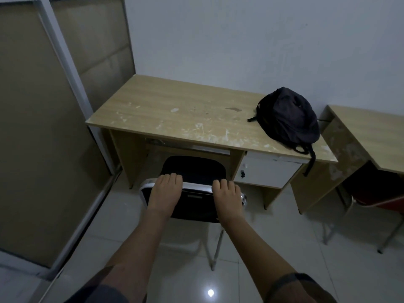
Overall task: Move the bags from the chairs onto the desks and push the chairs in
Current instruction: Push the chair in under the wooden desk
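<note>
Two hands — left [164,193], right [227,196] — fingers [172,178] curled over the chair [194,171] back for pushing; seat already partly under the tabletop [175,112] ahead — bag [288,117] up there, beyond right fingers.

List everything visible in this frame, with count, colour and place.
desk: 1, light wood, against the wall, centre
backpack: 1, black, on the desk's right end
black chair: 1, black with a metal frame, seat partly under the desk
drawer: 1, white, under the desk's right side
second desk: 1, light wood, far right
red chair: 1, red, under the second desk
left hand: 1, grips the black chair's backrest
right hand: 1, grips the same backrest
</note>
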